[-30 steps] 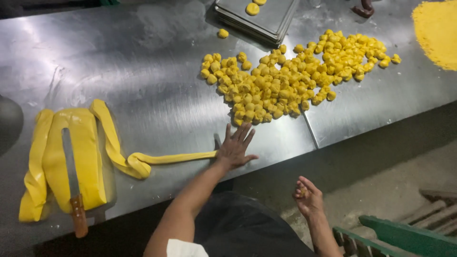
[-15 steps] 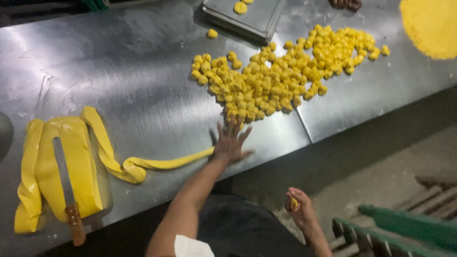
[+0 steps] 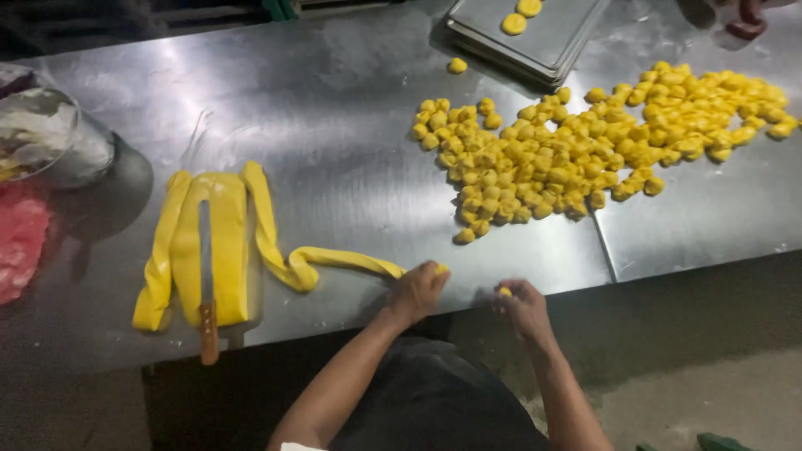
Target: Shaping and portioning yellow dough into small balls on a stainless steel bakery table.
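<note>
My left hand (image 3: 419, 290) is closed around the end of a long yellow dough rope (image 3: 334, 260) at the near edge of the steel table (image 3: 334, 125). The rope runs left to folded yellow dough strips (image 3: 225, 242). A knife (image 3: 206, 284) with a wooden handle lies on top of those strips. My right hand (image 3: 522, 305) sits just right of the left one and pinches a small yellow dough piece (image 3: 505, 291). A big heap of small yellow dough balls (image 3: 585, 142) lies farther back on the table, to the right.
A metal tray (image 3: 551, 42) with two dough discs stands at the back. A single dough ball (image 3: 456, 65) lies beside it. A bowl (image 3: 50, 134) and something red (image 3: 21, 242) are at the far left. Another person's hand (image 3: 743, 17) shows at the top right.
My left hand was flat on the table and now grips the rope's end. My right hand rose from below the table edge to beside the left, holding a small dough piece.
</note>
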